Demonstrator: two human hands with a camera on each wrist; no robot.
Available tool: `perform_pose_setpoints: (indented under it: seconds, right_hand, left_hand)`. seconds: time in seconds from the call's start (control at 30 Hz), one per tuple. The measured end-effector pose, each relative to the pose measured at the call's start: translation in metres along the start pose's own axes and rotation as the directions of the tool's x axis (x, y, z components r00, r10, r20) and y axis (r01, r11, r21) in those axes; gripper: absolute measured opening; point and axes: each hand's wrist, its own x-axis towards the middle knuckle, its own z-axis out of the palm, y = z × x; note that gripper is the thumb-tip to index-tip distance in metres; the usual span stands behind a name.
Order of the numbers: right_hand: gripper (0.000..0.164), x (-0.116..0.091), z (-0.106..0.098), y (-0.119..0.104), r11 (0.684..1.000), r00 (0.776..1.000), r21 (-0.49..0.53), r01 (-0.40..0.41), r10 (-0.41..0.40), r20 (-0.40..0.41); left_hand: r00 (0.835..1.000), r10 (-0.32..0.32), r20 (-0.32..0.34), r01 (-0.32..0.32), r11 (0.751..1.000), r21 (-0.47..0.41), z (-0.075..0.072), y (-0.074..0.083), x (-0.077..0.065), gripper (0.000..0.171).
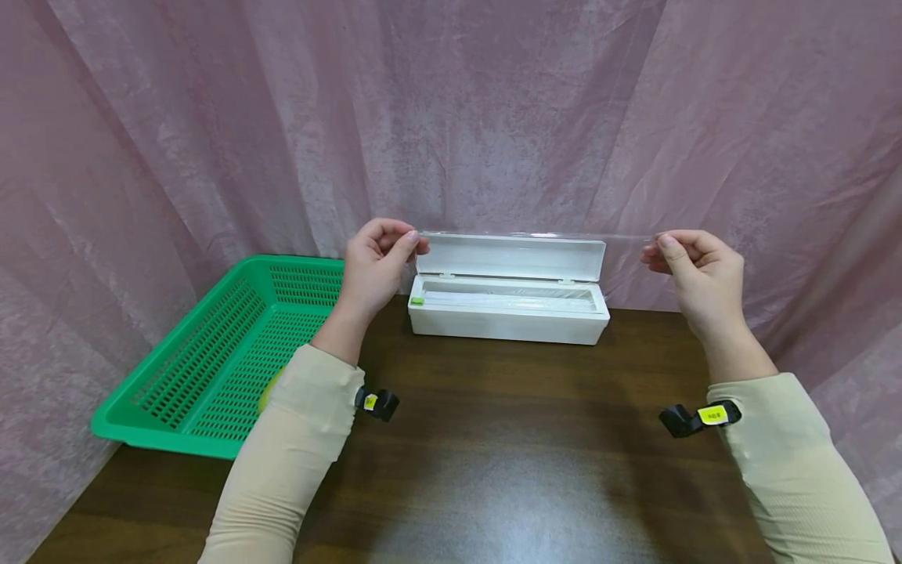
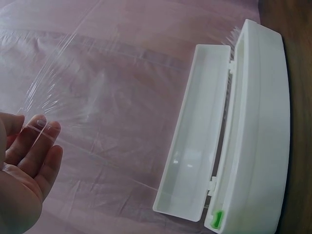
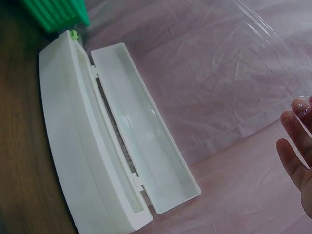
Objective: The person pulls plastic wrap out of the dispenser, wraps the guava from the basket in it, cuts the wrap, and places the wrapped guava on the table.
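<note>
A sheet of clear cling film [image 1: 543, 235] is stretched taut between both hands, above and behind a white cling film dispenser box [image 1: 507, 323]. My left hand [image 1: 380, 262] pinches one upper corner between thumb and forefinger. On the other side, my right hand [image 1: 701, 270] pinches the opposite corner the same way. Creases fan out from the left fingertips in the film [image 2: 44, 95] in the left wrist view. The box's hinged lid [image 1: 507, 260] stands raised at the back, and a small green slider [image 1: 418, 301] sits at its left end.
A green plastic basket [image 1: 176, 445] stands at the left, partly behind the left arm. Inside it a yellow-green object [image 1: 268, 389] peeks out, mostly hidden by the sleeve. A pink curtain [image 1: 493, 117] hangs behind the brown wooden table [image 1: 507, 423].
</note>
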Motion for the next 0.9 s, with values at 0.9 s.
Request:
perform_pose_setpoints:
  seconds: [0.9]
  right_hand:
    - [0.012, 0.0004, -0.0003, -0.0081, 0.998, 0.999, 0.047, 0.031, -0.031, -0.010]
  left_hand:
    - [0.999, 0.034, 0.000, -0.034, 0.999, -0.011, -0.0011, 0.0060, 0.0006, 0.012]
